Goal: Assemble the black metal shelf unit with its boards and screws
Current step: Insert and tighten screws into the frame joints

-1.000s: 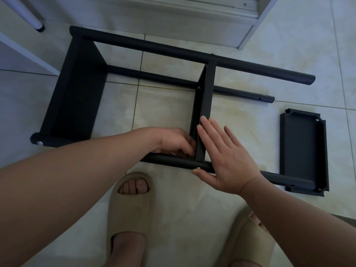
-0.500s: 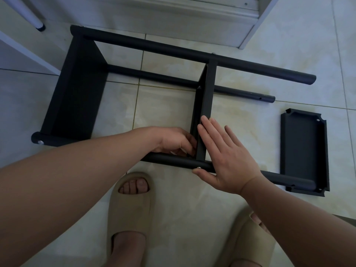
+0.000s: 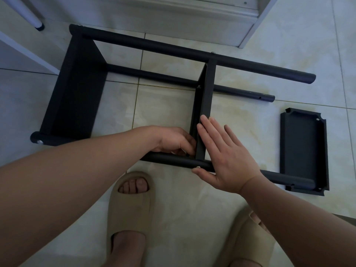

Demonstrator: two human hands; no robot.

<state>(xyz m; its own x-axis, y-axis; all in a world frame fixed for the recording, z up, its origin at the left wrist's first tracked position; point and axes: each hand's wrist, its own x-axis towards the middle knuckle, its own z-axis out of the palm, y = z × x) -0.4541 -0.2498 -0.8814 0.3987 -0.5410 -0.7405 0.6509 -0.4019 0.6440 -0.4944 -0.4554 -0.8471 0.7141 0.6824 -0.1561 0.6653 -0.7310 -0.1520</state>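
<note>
The black shelf unit lies on its side on the tiled floor, with a far pole [image 3: 192,53], a near pole [image 3: 173,160] and an end board [image 3: 77,89] at the left. A middle board [image 3: 207,89] stands on edge between the poles. My left hand [image 3: 173,139] has its fingers curled into the inner corner where this board meets the near pole; its fingertips are hidden. My right hand [image 3: 227,157] lies flat with straight fingers against the board's other side and over the pole, its thumb beside a screw head [image 3: 197,167]. A loose black board [image 3: 303,149] lies at the right.
A white cabinet base [image 3: 173,14] runs along the back and a white furniture leg [image 3: 36,22] stands at the far left. My feet in beige sandals [image 3: 131,205] are just in front of the near pole. A second screw head [image 3: 40,142] shows on the pole's left end.
</note>
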